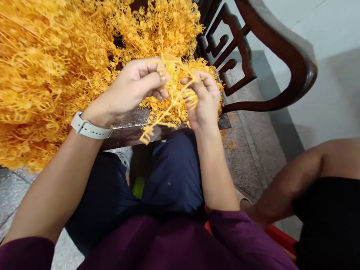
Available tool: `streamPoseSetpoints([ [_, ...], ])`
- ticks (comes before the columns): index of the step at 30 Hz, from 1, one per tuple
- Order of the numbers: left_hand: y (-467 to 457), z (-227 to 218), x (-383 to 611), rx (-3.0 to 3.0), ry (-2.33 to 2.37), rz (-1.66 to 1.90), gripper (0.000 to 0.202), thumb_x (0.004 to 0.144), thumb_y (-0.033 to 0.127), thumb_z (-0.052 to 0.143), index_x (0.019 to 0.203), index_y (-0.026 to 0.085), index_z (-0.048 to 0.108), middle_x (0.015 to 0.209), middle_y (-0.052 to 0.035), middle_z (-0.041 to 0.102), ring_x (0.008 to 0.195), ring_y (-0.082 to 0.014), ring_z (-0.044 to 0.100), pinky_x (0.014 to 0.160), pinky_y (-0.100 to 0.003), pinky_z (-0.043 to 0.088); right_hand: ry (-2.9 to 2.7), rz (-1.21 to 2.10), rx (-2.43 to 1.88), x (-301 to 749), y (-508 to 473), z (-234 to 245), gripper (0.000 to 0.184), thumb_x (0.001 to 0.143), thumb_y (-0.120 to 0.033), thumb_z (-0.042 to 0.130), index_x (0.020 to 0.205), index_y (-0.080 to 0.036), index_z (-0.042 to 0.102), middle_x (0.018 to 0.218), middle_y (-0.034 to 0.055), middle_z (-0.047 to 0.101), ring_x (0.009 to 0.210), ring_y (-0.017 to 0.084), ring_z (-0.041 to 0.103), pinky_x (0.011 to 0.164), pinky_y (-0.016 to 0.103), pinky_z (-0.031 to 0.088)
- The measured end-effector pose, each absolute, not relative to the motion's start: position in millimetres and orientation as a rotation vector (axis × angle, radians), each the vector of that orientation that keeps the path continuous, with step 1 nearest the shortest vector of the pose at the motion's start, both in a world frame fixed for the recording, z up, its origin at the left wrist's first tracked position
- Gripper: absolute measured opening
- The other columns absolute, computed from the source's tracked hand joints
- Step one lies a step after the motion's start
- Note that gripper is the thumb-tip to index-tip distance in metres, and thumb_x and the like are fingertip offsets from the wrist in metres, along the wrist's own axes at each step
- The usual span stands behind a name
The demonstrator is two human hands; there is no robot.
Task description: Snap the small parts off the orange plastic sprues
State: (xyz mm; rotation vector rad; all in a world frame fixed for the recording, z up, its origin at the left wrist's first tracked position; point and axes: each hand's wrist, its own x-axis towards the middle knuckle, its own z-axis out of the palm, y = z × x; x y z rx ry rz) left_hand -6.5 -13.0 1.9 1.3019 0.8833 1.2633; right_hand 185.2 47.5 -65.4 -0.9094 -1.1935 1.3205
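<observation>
**Inspector:** Head view. State the hands and the grip.

**Recorder:** The bare left hand [133, 86] and bare right hand [205, 100] meet above the lap. Both are closed in a narrow pinch on one orange-yellow branching sprig [176, 90], with fingers and thumbs gripping it from either side. Neither hand stands wide. The sprig's lower tip dangles toward the front edge of the seat.

**Inspector:** Location of the remaining material?

**Recorder:** A large heap of orange-yellow branching sprays [31, 69] fills the left of the view, piled on a dark carved wooden bench [280, 44] with a lattice back. A pale-strapped wristwatch [90, 126] sits on the left wrist, just beside the heap. Small orange crumbs [230, 145] lie on the speckled stone floor [245, 166].

**Inspector:** Hazards?

**Recorder:** In my judgement, the fine branchlets look brittle, so an overly hard pinch or a sharp twist could snap them and shed more crumbs. Side branches could also snag in the heap and drag sprays over the seat edge. The bare arm of a nearby person [286, 186] lies close on the right, and a knock from it could jolt the hands.
</observation>
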Motion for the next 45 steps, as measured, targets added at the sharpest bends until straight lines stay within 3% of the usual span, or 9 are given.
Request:
streamPoseSetpoints([
  [6, 6, -19, -23, 1.364, 1.306, 1.328, 0.039, 0.106, 0.05, 0.059, 0.08, 0.025, 0.042, 0.077, -0.0017, 0.057, 0.077, -0.0173, 0.062, 0.073, -0.039, 0.054, -1.248, 1.227, -1.132, 194, 60, -78, 0.032, 0.099, -0.052, 0.07, 0.089, -0.024, 0.059, 0.078, -0.0009, 0.066, 0.059, 0.009, 0.06, 0.055, 0.024, 0.05],
  [10, 11, -26, -31, 1.444, 1.537, 1.409, 0.05, 0.101, 0.06, 0.067, 0.076, 0.025, 0.041, 0.064, 0.0004, 0.05, 0.071, -0.0149, 0.051, 0.064, -0.036, 0.043, -1.384, 1.118, -1.195, 194, 63, -83, 0.038, 0.101, -0.047, 0.067, 0.074, -0.021, 0.06, 0.071, 0.0012, 0.067, 0.056, 0.01, 0.056, 0.052, 0.025, 0.044],
  [16, 8, -19, -27, 1.467, 1.676, 1.421, 0.049, 0.093, 0.05, 0.081, 0.073, 0.024, 0.045, 0.062, 0.0021, 0.049, 0.067, -0.0127, 0.043, 0.061, -0.037, 0.035, -1.457, 0.962, -1.17, 195, 62, -87, 0.035, 0.088, -0.05, 0.084, 0.086, -0.023, 0.062, 0.081, 0.0022, 0.07, 0.072, 0.015, 0.064, 0.062, 0.029, 0.052],
  [20, 8, -16, -26, 1.423, 1.649, 1.301, 0.041, 0.102, 0.042, 0.071, 0.076, 0.025, 0.044, 0.067, 0.0023, 0.049, 0.071, -0.0128, 0.046, 0.067, -0.038, 0.037, -1.48, 0.844, -1.182, 193, 57, -81, 0.031, 0.095, -0.05, 0.074, 0.087, -0.021, 0.068, 0.085, 0.0032, 0.07, 0.075, 0.015, 0.063, 0.072, 0.032, 0.055],
  [27, 6, -14, -24, 1.415, 1.613, 1.395, 0.041, 0.091, 0.039, 0.083, 0.071, 0.023, 0.051, 0.065, 0.0024, 0.059, 0.066, -0.0121, 0.048, 0.057, -0.034, 0.035, -1.606, 0.826, -1.175, 189, 58, -92, 0.03, 0.091, -0.044, 0.077, 0.108, -0.02, 0.075, 0.101, 0.0066, 0.074, 0.086, 0.019, 0.066, 0.085, 0.039, 0.058],
  [31, 4, -12, -23, 1.489, 1.61, 1.324, 0.032, 0.096, 0.033, 0.075, 0.076, 0.023, 0.052, 0.067, 0.0027, 0.06, 0.066, -0.0112, 0.048, 0.059, -0.033, 0.039, -1.655, 0.869, -1.158, 191, 59, -92, 0.04, 0.09, -0.053, 0.077, 0.112, -0.02, 0.075, 0.1, 0.0074, 0.073, 0.086, 0.02, 0.066, 0.088, 0.042, 0.059],
  [37, 2, -12, -19, 1.566, 1.636, 1.384, 0.026, 0.085, 0.021, 0.078, 0.071, 0.024, 0.056, 0.071, -0.0007, 0.063, 0.065, -0.0162, 0.057, 0.059, -0.035, 0.041, -1.589, 1.153, -0.921, 180, 33, -56, 0.049, 0.099, -0.072, 0.062, 0.112, -0.026, 0.069, 0.101, 0.0048, 0.073, 0.094, 0.02, 0.071, 0.084, 0.038, 0.063],
  [41, 2, -17, -21, 1.637, 1.578, 1.359, 0.025, 0.091, 0.031, 0.077, 0.077, 0.025, 0.057, 0.077, -0.0017, 0.067, 0.076, -0.0202, 0.065, 0.068, -0.035, 0.049, -1.716, 1.255, -0.875, 170, 17, -48, 0.045, 0.087, -0.048, 0.083, 0.12, -0.027, 0.062, 0.102, 0.0023, 0.071, 0.087, 0.017, 0.068, 0.085, 0.036, 0.062],
  [45, 2, -23, -21, 1.609, 1.52, 1.422, 0.03, 0.1, 0.045, 0.073, 0.086, 0.026, 0.054, 0.082, -0.0027, 0.068, 0.078, -0.0211, 0.064, 0.071, -0.037, 0.052, -1.716, 1.432, -0.734, 165, 12, -50, 0.034, 0.082, -0.025, 0.07, 0.115, -0.025, 0.061, 0.099, 0.0023, 0.07, 0.088, 0.018, 0.069, 0.087, 0.037, 0.064],
])
